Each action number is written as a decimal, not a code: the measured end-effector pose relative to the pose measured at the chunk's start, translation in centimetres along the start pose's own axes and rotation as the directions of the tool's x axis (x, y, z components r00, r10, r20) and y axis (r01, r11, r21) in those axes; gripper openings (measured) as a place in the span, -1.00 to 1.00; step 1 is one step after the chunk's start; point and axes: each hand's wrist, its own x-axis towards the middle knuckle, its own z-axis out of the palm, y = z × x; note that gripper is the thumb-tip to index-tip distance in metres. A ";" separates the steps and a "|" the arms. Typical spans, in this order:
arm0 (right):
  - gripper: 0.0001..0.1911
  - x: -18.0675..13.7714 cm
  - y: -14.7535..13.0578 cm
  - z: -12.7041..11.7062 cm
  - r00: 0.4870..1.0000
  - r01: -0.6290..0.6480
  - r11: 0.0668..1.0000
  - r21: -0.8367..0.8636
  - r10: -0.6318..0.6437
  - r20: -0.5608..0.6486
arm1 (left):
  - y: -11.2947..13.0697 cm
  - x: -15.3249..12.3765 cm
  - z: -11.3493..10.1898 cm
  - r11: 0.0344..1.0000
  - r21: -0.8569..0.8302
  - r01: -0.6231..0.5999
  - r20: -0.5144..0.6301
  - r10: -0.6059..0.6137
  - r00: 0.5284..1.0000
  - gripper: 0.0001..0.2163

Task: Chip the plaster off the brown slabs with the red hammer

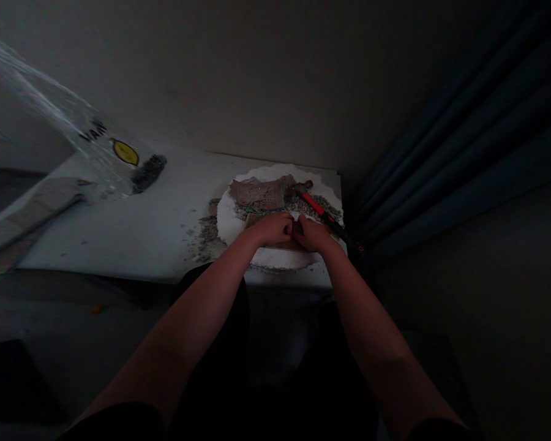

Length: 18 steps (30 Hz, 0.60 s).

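My left hand (pixel 278 228) and my right hand (pixel 313 234) meet over a white, scallop-edged mat (pixel 291 259). Both have curled fingers. Between them is a small dark brown piece (pixel 297 228), its kind unclear in the dim light. The right fingers close on it, and the left fingertips seem to press its other side. Beyond the left hand lies a cracked, reddish-brown textured slab (pixel 257 194). A hammer (pixel 312 203) with a red and black handle rests across grey pebbles (pixel 326 205), just beyond my right hand.
Grey crumbs (pixel 206 239) are scattered left of the mat on the white table (pixel 160 226). A clear plastic bag (pixel 105 147) with a yellow lemon print stands farther left. Dark blue curtains (pixel 463 135) hang at the right, and a wall (pixel 257 79) rises behind.
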 end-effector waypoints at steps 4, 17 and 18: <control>-0.60 0.0 0.1 0.0 1.000 0.004 1.000 0.025 -0.004 -0.002 | -0.1 -0.6 0.0 1.000 0.024 -0.001 -0.041 0.002 0.999 -0.86; -0.63 0.0 0.2 0.1 1.000 0.013 1.000 0.022 -0.012 -0.018 | 1.7 -0.8 -0.7 0.985 0.173 0.007 -0.011 -0.005 1.000 -0.81; -0.63 0.0 0.2 0.0 1.000 0.010 1.000 0.022 -0.010 -0.017 | 1.7 -0.8 -0.7 0.984 0.176 0.003 -0.009 -0.001 1.000 -0.80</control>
